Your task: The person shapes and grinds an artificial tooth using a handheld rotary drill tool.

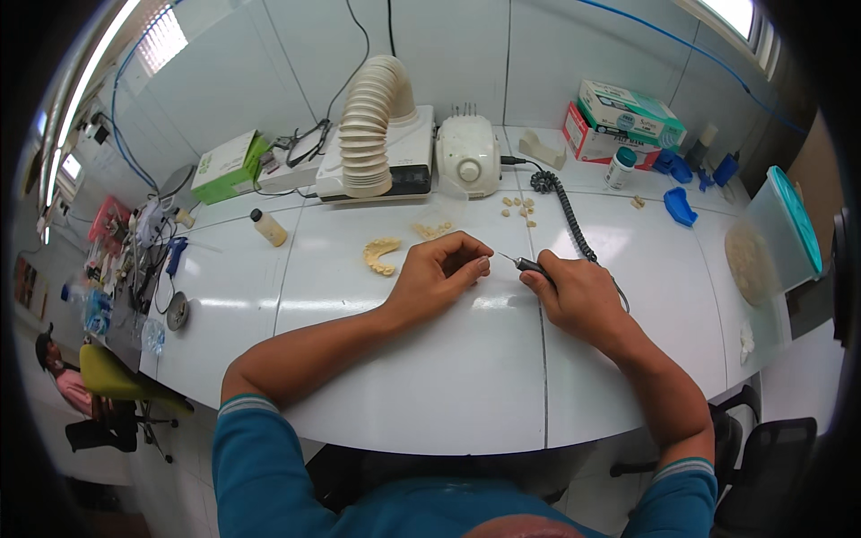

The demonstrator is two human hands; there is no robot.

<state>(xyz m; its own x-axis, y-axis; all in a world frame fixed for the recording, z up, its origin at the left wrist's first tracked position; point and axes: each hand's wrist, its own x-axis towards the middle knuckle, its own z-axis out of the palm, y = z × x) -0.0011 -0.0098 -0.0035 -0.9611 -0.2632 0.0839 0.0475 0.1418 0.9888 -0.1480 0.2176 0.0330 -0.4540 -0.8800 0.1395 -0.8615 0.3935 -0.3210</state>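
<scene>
My right hand (574, 300) grips a dark rotary handpiece (528, 265) with a thin bur, wired by a coiled cord (571, 220) to a white control box (468, 157). The bur points at my left hand (448, 273), whose fingers are curled together; anything held in them is hidden or too small to name. Left of that hand lies a beige dental arch model (381, 245). Behind it are a small clear bag (432, 229) with beige pieces and several loose beige pieces (517, 212).
A hose extractor (377, 125) stands at the back, a small bottle (269, 229) left. Boxes (623, 117), blue trays (679, 206) and a lidded container (771, 233) are at right. Tools and wires (161, 278) crowd the far left, where a person (76, 386) sits beyond a chair.
</scene>
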